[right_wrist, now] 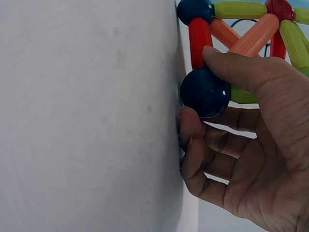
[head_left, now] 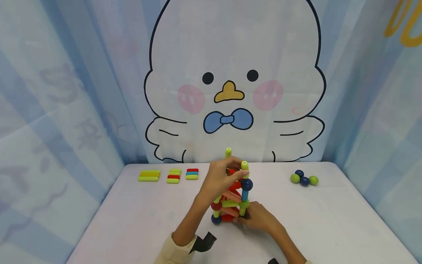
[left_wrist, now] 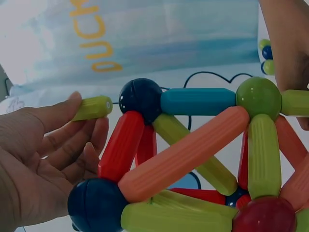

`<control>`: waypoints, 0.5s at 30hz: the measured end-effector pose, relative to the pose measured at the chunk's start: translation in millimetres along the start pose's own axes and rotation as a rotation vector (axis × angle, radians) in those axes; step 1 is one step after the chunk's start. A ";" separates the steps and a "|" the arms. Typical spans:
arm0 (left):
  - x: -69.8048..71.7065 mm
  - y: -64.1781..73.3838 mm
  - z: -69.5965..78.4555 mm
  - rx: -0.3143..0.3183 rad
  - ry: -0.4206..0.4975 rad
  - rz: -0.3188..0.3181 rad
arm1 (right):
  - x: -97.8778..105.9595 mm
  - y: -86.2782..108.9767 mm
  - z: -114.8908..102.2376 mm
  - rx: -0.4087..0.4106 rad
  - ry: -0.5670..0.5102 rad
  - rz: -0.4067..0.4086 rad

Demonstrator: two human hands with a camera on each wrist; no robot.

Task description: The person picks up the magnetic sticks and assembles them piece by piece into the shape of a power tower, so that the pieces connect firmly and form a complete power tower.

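A tower of coloured magnetic rods and balls [head_left: 230, 204] stands on the table. My left hand [head_left: 220, 179] is at its top, pinching a short yellow-green rod [left_wrist: 93, 108] between thumb and fingers. The rod's end is right at the upper dark blue ball [left_wrist: 140, 100], which also joins red and blue rods. Low at the tower's near right corner, my right hand [head_left: 260, 217] holds the bottom dark blue ball [right_wrist: 205, 92], thumb over it and fingertips beneath, close to the tabletop. Another yellow-green rod [head_left: 228, 151] stands upright at the tower's far top.
At the back left of the white table [head_left: 132, 220] lie yellow-green rods [head_left: 149, 173], a stack of green and red rods [head_left: 173, 176] and a mixed trio of rods [head_left: 192, 174]. Several blue and green balls [head_left: 304, 180] sit back right. A printed curtain [head_left: 280, 44] hangs behind.
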State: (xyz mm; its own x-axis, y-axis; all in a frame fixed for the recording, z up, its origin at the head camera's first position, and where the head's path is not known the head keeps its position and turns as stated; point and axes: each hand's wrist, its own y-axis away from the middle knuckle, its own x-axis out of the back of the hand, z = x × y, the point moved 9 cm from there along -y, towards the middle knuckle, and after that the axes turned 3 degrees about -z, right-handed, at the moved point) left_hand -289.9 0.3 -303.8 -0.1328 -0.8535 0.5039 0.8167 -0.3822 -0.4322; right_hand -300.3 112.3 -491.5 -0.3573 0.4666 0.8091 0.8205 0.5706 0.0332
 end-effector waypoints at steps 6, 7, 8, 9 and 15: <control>-9.6 -2.8 5.0 -0.014 -0.009 -0.016 | -0.5 0.3 -1.4 0.002 -0.022 -0.009; -10.5 -3.0 5.0 -0.012 -0.012 -0.018 | -0.4 0.5 -1.3 -0.002 -0.024 -0.012; -11.4 -3.1 4.9 -0.010 -0.015 -0.021 | -0.1 0.8 -1.5 -0.002 -0.026 -0.013; -12.2 -3.2 4.9 -0.009 -0.016 -0.024 | -0.1 1.0 -1.3 -0.004 -0.026 -0.014; -13.8 -2.1 6.2 -0.013 -0.037 -0.032 | 0.6 1.5 -1.0 -0.002 -0.010 -0.003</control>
State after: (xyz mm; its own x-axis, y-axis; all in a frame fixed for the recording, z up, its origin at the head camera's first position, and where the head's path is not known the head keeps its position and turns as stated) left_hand -286.3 15.0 -305.2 -0.1378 -0.8270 0.5450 0.8048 -0.4142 -0.4250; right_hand -298.8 112.9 -490.4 -0.3641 0.4719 0.8030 0.8203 0.5707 0.0366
